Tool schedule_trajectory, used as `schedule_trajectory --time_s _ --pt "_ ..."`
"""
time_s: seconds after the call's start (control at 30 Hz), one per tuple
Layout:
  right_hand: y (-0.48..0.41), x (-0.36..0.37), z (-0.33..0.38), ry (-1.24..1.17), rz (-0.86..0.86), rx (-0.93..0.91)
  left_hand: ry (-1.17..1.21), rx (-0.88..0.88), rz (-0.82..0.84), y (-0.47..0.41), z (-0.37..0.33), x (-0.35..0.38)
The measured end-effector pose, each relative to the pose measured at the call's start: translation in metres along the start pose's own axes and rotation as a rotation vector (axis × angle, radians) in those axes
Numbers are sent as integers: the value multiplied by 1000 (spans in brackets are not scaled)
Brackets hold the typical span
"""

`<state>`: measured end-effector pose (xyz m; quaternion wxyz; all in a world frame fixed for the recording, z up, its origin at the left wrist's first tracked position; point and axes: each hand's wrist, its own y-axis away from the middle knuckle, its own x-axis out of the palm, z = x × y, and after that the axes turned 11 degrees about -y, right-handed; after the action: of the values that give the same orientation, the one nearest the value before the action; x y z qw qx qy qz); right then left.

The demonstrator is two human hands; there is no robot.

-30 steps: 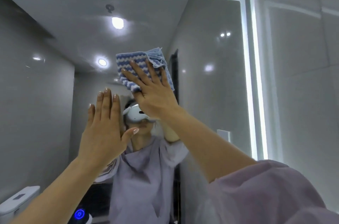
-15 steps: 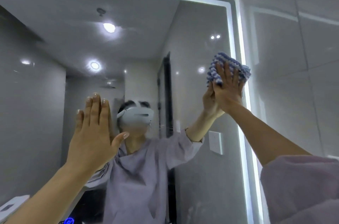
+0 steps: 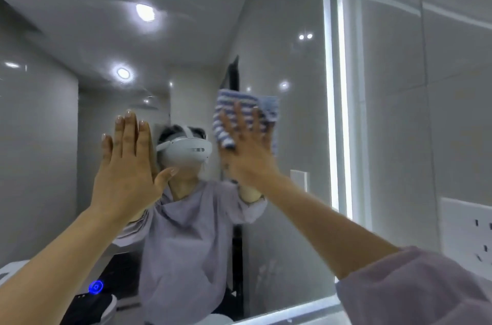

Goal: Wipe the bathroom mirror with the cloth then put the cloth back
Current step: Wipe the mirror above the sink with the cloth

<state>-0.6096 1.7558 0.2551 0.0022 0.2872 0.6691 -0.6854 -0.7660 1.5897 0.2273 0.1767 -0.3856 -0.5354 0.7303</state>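
Flat-fingered, her right hand presses one striped cloth against the mirror; left of it, her left hand rests spread, holding nothing.

cloth half behind the blurred right hand; left side of the mirror beyond the frame edge

The big wall mirror with its glowing white border has plenty of bare glass above both hands, right up to the top strip. The left hand lies flat on the glass and blocks a sweep leftward. Only a narrow gap separates it from the right hand, spread on the blue-and-white striped cloth. Right of the cloth, a band of glass runs to the lit edge. There the glossy grey tiled wall closes things off, with a white socket plate near the right forearm.
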Motion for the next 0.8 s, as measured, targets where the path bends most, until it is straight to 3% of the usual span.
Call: schedule_trajectory --time_s 0.1,0.2,0.47,0.67,0.8 --pt "18 31 47 -35 63 -134 14 -11 22 0 -1 -4" --pt "29 41 69 -40 45 -151 2 -25 39 0 -1 -6" --pt "36 26 24 5 19 -220 3 2 -4 0 1 -4" --pt "44 5 -60 46 -42 -80 -43 20 -24 0 3 1" --pt "45 -25 -120 48 -81 287 -35 23 -28 -2 3 2"
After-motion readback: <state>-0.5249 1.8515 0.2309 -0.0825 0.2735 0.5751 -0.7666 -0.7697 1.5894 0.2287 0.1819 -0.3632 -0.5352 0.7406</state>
